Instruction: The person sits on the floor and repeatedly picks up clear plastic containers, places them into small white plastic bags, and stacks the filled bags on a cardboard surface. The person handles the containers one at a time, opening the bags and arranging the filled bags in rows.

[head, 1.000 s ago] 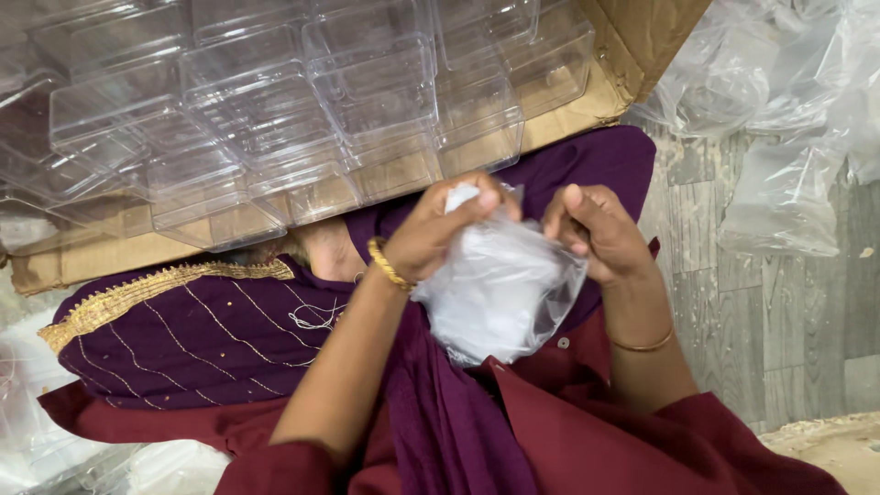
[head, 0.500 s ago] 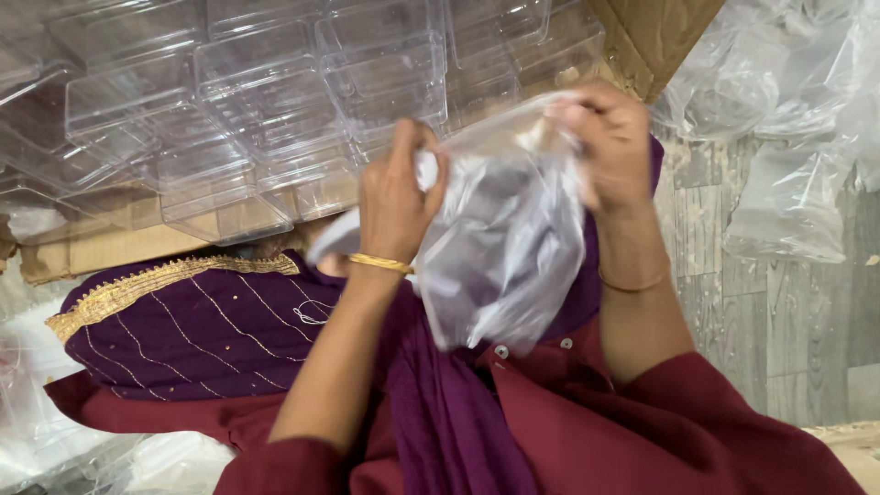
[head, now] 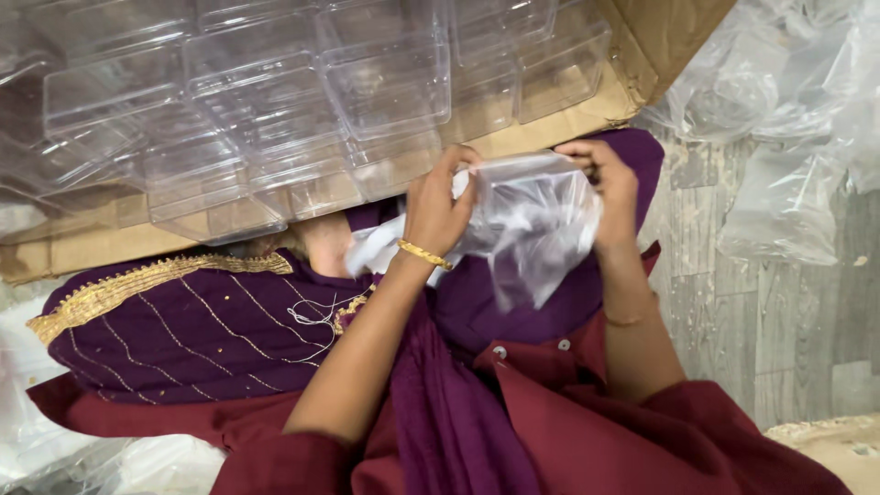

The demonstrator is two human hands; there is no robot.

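A clear plastic bag [head: 536,215] is held up just in front of the cardboard box [head: 568,128] of clear containers [head: 385,87] — left hand [head: 438,209] and right hand [head: 610,183] pinched shut on its top edge, bag hanging downward between them, equally near both.

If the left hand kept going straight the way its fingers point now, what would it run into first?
Probably the clear plastic boxes stacked in the cardboard carton. The left hand grips the clear plastic bag and points up toward them; depth is hard to judge, so the carton's edge might come first.
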